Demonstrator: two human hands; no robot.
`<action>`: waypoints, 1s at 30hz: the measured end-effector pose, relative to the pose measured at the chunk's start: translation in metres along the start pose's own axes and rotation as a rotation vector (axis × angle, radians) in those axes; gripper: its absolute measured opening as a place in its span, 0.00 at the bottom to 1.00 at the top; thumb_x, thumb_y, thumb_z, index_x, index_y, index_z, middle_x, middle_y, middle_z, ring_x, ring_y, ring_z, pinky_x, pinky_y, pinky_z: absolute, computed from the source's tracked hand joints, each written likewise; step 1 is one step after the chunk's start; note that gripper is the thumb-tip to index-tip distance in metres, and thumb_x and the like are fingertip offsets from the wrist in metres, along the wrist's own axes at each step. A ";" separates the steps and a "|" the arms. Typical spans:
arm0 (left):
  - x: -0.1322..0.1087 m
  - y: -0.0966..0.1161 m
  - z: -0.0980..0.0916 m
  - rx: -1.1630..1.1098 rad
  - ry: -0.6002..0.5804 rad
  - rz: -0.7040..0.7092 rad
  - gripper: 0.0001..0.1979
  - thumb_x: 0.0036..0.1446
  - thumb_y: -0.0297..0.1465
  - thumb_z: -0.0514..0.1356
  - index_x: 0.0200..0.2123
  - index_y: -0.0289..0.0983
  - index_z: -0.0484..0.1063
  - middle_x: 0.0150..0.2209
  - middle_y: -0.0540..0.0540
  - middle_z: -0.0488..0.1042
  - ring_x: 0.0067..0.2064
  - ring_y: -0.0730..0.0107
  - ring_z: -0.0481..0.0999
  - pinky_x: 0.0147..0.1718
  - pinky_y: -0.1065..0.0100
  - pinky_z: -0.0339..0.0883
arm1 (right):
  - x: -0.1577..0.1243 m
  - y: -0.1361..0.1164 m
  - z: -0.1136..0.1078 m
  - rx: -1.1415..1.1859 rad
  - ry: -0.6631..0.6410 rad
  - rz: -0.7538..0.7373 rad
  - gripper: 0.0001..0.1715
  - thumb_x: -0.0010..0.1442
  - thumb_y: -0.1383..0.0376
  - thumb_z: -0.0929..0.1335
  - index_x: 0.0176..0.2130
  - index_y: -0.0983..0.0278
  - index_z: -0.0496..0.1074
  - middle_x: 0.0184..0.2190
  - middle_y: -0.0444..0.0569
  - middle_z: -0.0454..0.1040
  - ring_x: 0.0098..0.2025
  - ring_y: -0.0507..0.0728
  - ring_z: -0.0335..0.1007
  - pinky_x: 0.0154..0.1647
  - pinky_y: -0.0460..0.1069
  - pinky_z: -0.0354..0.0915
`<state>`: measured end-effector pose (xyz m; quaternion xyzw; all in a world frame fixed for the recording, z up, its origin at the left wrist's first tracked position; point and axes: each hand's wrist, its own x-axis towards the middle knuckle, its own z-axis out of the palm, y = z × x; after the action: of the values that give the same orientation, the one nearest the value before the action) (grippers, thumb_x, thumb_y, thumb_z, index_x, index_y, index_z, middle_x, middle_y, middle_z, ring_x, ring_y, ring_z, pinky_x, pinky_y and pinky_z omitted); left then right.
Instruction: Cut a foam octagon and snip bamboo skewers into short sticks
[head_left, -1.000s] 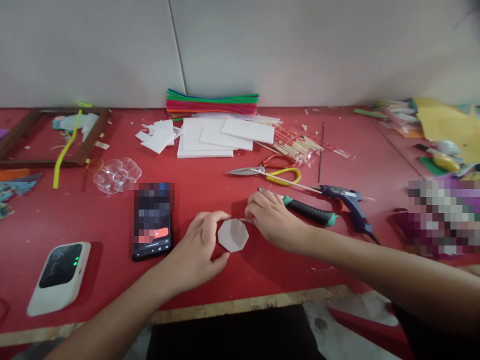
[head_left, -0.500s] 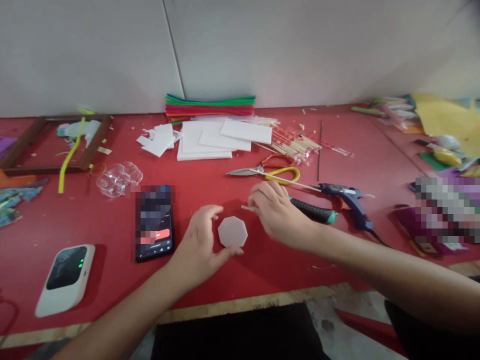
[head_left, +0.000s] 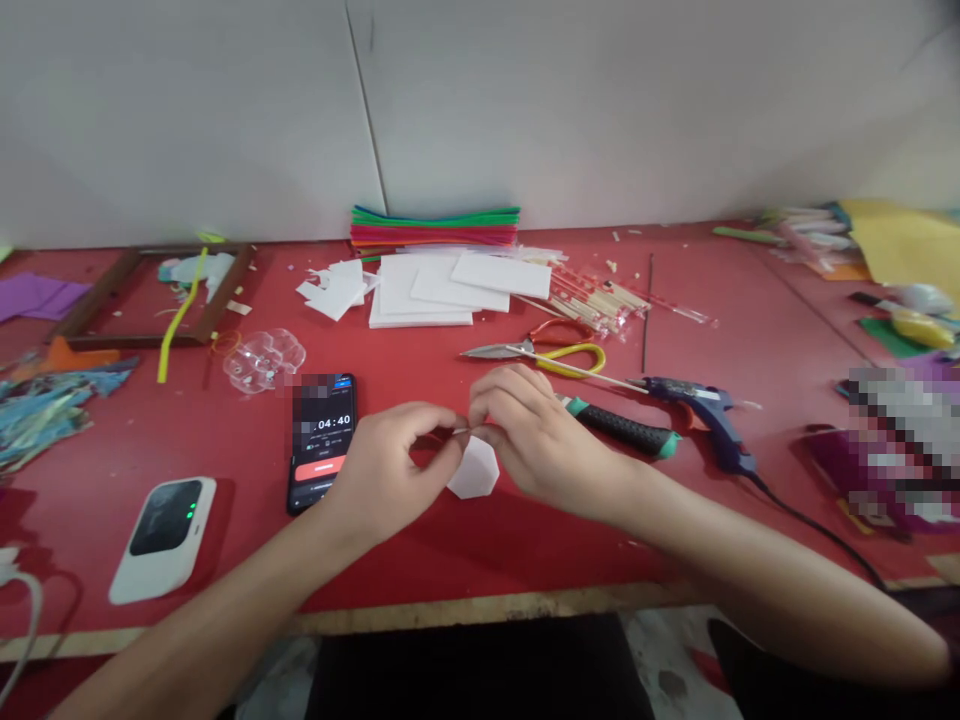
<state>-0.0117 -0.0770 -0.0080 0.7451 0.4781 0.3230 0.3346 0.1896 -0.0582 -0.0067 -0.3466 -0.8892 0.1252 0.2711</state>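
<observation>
My left hand (head_left: 401,460) and my right hand (head_left: 529,430) meet fingertip to fingertip at the middle of the red table. Between them they pinch a small pale strip (head_left: 460,431), mostly hidden by the fingers. Just below the fingertips a white many-sided piece (head_left: 475,470) lies flat on the table, its upper edge partly covered. Beyond my right hand are scissors (head_left: 574,358) with red and yellow handles and a thin white stick (head_left: 589,370). A black and green handled tool (head_left: 630,430) lies beside my right wrist.
A blue glue gun (head_left: 697,405) with a cord lies right. White sheets (head_left: 427,300), wrapped sticks (head_left: 600,300) and coloured stems (head_left: 435,228) are at the back. A phone (head_left: 322,430), white device (head_left: 165,540), clear palette (head_left: 264,360) and brown frame (head_left: 112,338) are left.
My hands have come together over the white piece. My left fingers have closed from an open curve onto the strip my right hand held. The camera view has shifted slightly.
</observation>
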 end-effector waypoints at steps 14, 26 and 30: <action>0.103 -0.085 -0.081 0.857 0.252 -0.167 0.21 0.67 0.37 0.48 0.50 0.38 0.78 0.48 0.39 0.81 0.48 0.54 0.79 0.46 0.57 0.70 | -0.017 0.017 0.009 0.005 0.080 0.173 0.05 0.67 0.67 0.65 0.44 0.63 0.66 0.40 0.52 0.74 0.43 0.59 0.71 0.44 0.54 0.68; 0.063 -0.053 -0.059 1.120 -0.017 -0.323 0.32 0.59 0.42 0.53 0.60 0.27 0.63 0.51 0.27 0.71 0.51 0.36 0.72 0.45 0.48 0.68 | -0.033 0.014 0.039 0.071 -0.147 0.090 0.40 0.58 0.47 0.71 0.59 0.68 0.64 0.55 0.63 0.71 0.56 0.67 0.66 0.57 0.64 0.65; 0.024 -0.045 -0.041 1.135 -0.059 -0.381 0.39 0.59 0.42 0.53 0.68 0.25 0.52 0.55 0.23 0.66 0.51 0.30 0.71 0.42 0.48 0.69 | -0.034 0.011 0.041 0.100 -0.140 0.065 0.43 0.57 0.42 0.71 0.58 0.69 0.64 0.55 0.64 0.71 0.57 0.68 0.65 0.59 0.66 0.63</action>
<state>-0.0592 -0.0327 -0.0174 0.7171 0.6916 -0.0696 -0.0505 0.1930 -0.0752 -0.0587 -0.3519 -0.8868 0.2023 0.2208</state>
